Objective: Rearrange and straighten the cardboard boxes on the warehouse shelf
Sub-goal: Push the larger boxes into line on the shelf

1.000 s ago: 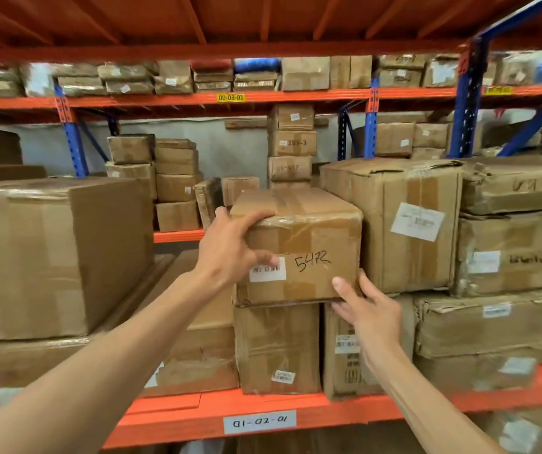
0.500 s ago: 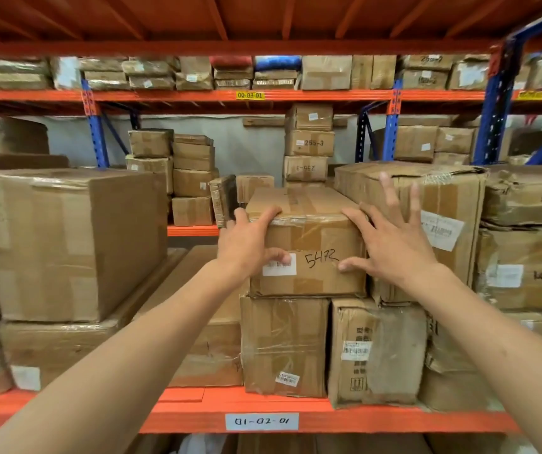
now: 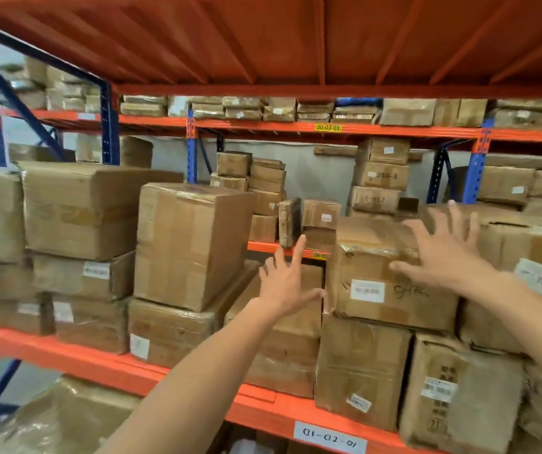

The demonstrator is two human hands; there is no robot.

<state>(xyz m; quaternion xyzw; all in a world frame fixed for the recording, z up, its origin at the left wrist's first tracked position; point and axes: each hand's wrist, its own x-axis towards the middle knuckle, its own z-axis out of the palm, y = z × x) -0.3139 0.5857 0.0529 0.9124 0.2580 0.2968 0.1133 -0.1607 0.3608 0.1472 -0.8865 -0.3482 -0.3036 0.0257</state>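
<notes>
Both hands are spread wide, gripping nothing: left hand just off the labelled box's nine o'clock edge, right hand over its top, contact unclear. Box sits on stacked cartons above the orange shelf.

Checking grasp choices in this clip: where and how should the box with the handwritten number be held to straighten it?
Hold the numbered box by its two side faces, coming from the front with flat palms. It sits on top of the stack, its left side is free next to the left hand, and its taped top offers no handle. The right hand is open over its top right.
</notes>
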